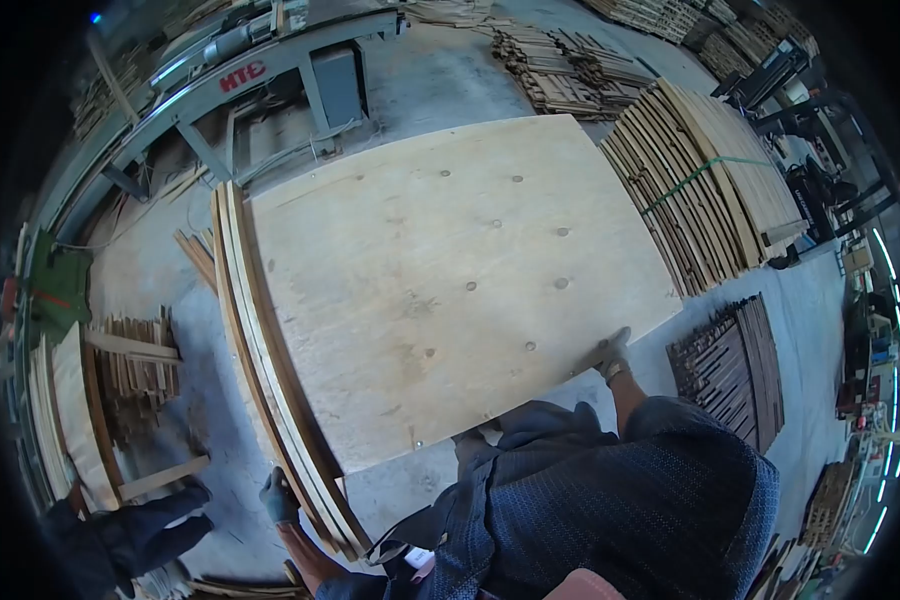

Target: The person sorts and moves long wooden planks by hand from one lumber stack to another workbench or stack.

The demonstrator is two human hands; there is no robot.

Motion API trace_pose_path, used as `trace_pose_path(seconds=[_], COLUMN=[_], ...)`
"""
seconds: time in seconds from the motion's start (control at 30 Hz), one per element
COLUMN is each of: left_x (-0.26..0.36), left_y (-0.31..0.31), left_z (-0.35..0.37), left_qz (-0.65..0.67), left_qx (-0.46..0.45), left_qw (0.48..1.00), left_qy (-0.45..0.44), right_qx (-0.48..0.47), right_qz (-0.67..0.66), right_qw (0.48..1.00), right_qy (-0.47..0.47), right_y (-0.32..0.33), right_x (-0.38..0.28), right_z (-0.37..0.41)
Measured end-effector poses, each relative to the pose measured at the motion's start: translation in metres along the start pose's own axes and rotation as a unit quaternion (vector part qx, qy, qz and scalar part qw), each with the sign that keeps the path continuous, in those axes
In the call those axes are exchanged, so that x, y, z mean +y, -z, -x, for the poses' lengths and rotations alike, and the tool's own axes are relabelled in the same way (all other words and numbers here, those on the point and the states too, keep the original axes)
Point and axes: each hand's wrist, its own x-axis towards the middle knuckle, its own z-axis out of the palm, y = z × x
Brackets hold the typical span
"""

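A large plywood sheet with several round, bolt-like marks lies flat in front of me. Long narrow boards stand side by side along its left edge. My left hand, in a dark glove, is at the outer side of these boards near their close end. Its fingers look apart, not wrapped round a board; whether they touch it is hard to see. My right hand, in a light glove, rests on the near right edge of the sheet with fingers stretched out.
Behind the sheet stands a long machine with red lettering. To the right are a strapped stack of boards and a pile of dark strips. Short wood pieces lie at left, near another person's dark clothing.
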Motion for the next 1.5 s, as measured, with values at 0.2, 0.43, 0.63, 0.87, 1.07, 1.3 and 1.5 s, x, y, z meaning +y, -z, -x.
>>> trace_pose_path(seconds=[0.2,0.43,0.63,0.87,1.07,1.3,1.5], left_x=[-0.003,-0.005,0.003,-0.010,-0.021,-0.011,-0.005], left_y=[0.000,0.000,-0.011,-0.002,-0.003,-0.019,-0.017], left_z=[-0.002,-0.004,0.007,-0.011,-0.006,0.015,0.018], left_qz=[0.000,-0.002,-0.002,-0.004,-0.026,0.030,0.012], left_qx=[0.007,0.010,0.025,0.032,0.073,0.063,0.041], left_qw=[1.000,1.000,1.000,0.999,0.997,0.998,0.999], left_qy=[-0.005,0.008,-0.005,-0.026,-0.029,-0.006,0.000], right_qx=[0.057,-0.002,-0.106,-0.089,-0.118,-0.080,-0.048], right_qz=[-0.010,-0.011,0.022,0.015,0.002,0.049,0.056], right_qw=[0.998,1.000,0.994,0.995,0.990,0.996,0.997], right_qy=[0.003,-0.005,-0.015,-0.051,-0.077,-0.014,-0.001], right_y=[-0.014,0.003,0.013,0.014,0.026,0.024,0.011], right_x=[-0.007,0.002,0.004,0.002,-0.005,-0.014,-0.018], right_z=[0.018,-0.002,-0.016,-0.034,-0.030,-0.013,0.006])
